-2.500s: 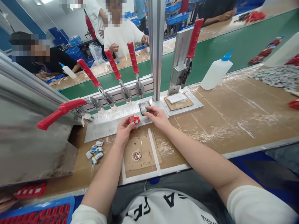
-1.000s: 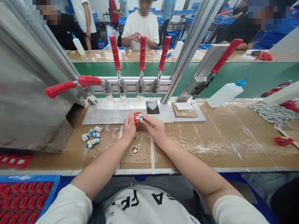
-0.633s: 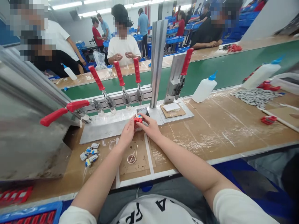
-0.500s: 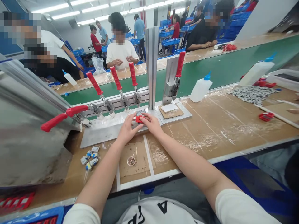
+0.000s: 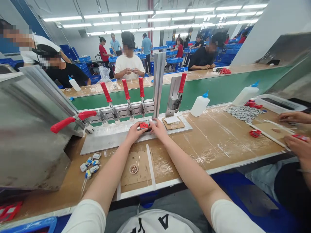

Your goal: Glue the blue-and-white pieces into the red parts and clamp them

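Observation:
A small red part [image 5: 143, 125] is held over the metal base plate [image 5: 102, 141], in front of the row of red-handled clamps [image 5: 126, 89]. My left hand [image 5: 133, 132] grips it from the left, with thumb and fingers around its edge. On its right side, my right hand [image 5: 158, 129] has its fingers bent near the part and the plate; whatever lies between those fingers is too small to tell. Closer to me, a small round cup [image 5: 133, 169] with thin sticks sits on a cardboard piece [image 5: 143, 176].
Several small white, blue and yellow pieces [image 5: 94, 162] lie at the left. A single clamp [image 5: 179, 94] and a white bottle [image 5: 200, 105] stand to the right. Beyond are grey pieces [image 5: 245, 116] and another person's hands [image 5: 297, 142]. An upright metal post [image 5: 158, 85] rises behind my hands.
The view has tilted up and shifted. My left hand now holds the red part flatter, and my right fingers have moved off its face to its right side. Another person's hands have appeared at the right.

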Motion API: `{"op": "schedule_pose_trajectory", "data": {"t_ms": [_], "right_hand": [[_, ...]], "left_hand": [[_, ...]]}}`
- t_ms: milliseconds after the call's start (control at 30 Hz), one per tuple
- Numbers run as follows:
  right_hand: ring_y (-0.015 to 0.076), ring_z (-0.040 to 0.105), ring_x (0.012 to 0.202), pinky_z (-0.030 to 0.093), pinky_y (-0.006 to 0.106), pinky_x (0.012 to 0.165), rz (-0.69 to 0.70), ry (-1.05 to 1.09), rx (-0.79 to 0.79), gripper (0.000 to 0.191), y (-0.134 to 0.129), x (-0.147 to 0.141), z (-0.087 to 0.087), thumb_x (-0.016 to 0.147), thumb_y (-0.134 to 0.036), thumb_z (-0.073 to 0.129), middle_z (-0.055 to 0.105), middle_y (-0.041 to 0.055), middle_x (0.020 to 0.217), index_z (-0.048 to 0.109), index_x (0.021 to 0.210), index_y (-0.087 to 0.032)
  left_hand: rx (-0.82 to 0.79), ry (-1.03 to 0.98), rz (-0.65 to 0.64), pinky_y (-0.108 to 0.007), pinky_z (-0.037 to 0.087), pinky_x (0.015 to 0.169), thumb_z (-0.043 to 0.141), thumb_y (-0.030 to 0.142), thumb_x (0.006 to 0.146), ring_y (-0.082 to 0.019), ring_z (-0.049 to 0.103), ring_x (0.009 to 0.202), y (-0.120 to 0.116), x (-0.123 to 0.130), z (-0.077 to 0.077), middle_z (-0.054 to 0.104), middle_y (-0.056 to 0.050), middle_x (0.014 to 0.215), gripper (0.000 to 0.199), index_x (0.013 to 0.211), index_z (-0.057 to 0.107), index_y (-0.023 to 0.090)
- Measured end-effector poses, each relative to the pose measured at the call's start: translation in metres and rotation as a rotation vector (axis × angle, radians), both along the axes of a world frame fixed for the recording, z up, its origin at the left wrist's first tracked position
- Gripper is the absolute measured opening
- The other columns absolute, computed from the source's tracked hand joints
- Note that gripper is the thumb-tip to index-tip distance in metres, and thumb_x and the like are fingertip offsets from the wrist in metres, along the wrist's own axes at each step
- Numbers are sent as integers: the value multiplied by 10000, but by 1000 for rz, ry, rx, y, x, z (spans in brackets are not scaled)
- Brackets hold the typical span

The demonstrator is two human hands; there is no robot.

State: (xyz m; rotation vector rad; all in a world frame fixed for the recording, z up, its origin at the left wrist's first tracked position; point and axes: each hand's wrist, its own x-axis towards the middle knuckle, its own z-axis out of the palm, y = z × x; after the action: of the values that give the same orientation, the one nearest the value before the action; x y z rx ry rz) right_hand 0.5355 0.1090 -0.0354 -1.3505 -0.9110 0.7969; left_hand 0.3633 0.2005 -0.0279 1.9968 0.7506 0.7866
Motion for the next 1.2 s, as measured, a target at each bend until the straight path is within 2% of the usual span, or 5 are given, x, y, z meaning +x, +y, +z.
{"op": "schedule_pose_trajectory", "data": {"t_ms": [233, 433, 733, 933, 1200], "right_hand": [[255, 692, 1225, 577, 414, 1069, -91, -206, 457, 747, 72, 38, 130, 888, -696, 735, 706, 161, 1380, 606, 1412, -180], [160, 678, 870, 597, 340, 873, 93, -193, 370, 624, 113, 20, 182, 904, -734, 713, 696, 22, 983, 621, 1237, -213], [148, 538, 772, 523, 299, 824, -31, -435, 530, 524, 34, -10, 132, 993, -728, 584, 510, -19, 770, 516, 821, -238], [267, 611, 1295, 515, 419, 1089, -37, -625, 565, 611, -1, 3, 70, 959, -635, 673, 616, 149, 1395, 555, 1403, -232], [226, 642, 875, 473, 329, 805, 103, -950, -260, 613, -1, 20, -27, 943, -539, 752, 688, 32, 871, 648, 1400, -143]], "left_hand": [[-43, -29, 60, -394, 500, 1096, 783, 410, 850, -261, 717, 1150, 31, 26, -23, 787, -105, 1225, 427, 1203, 698, 185], [-35, -2, 108, -413, 518, 1051, 771, 437, 878, -274, 720, 1119, 44, 34, -32, 792, -117, 1217, 453, 1250, 697, 190], [-10, -18, 145, -402, 517, 1034, 770, 475, 894, -293, 710, 1130, 47, 35, -42, 789, -97, 1226, 494, 1311, 709, 218], [0, -15, 149, -413, 520, 1025, 780, 496, 887, -308, 711, 1118, 46, 34, -41, 790, -101, 1211, 509, 1313, 726, 222], [24, -12, 131, -438, 496, 1083, 770, 454, 893, -322, 696, 1173, 45, 33, -39, 781, -108, 1257, 500, 1324, 719, 205]]}}
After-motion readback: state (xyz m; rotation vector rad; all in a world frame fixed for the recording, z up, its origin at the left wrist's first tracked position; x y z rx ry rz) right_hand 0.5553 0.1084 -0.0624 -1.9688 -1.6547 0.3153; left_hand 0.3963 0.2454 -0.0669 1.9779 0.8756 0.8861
